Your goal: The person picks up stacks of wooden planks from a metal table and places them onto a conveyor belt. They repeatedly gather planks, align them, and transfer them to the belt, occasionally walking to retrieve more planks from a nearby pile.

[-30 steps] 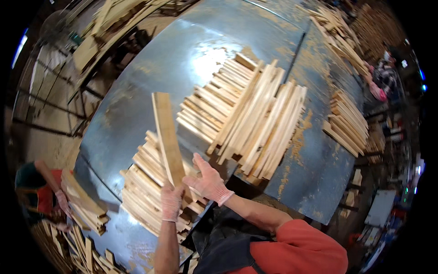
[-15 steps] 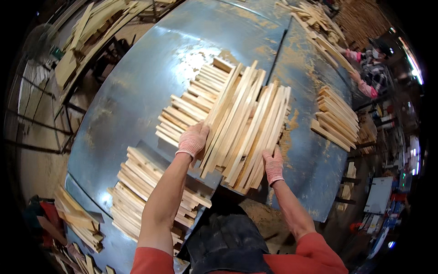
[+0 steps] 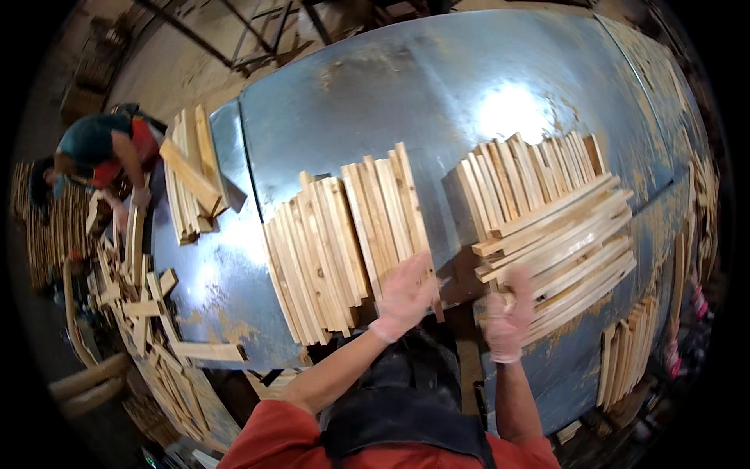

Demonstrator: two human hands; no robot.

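Note:
My left hand [image 3: 406, 297], in a pale glove and somewhat blurred, lies with outstretched fingers over the near right end of a group of wooden slats [image 3: 383, 219]. My right hand [image 3: 508, 316], gloved and blurred too, is raised with its thumb apart, at the left ends of a layer of slats [image 3: 566, 242] lying crosswise. No slat shows in its grasp. Behind that layer, more slats [image 3: 531, 172] stick out toward the far side of the table. Left of my left hand, another row of slats [image 3: 312, 258] lies side by side.
All this rests on a shiny metal table [image 3: 344, 102] dusted with sawdust. A co-worker [image 3: 117, 148] bends over scattered wood pieces [image 3: 148, 305] at the left. Thicker boards [image 3: 191, 172] are piled there. More slats [image 3: 629, 352] lie at the right, near another person's pink sleeve [image 3: 672, 356].
The view has swung left. My left hand has left the right-hand pile for the left group of slats. My right hand has come off the pile's side to its near ends.

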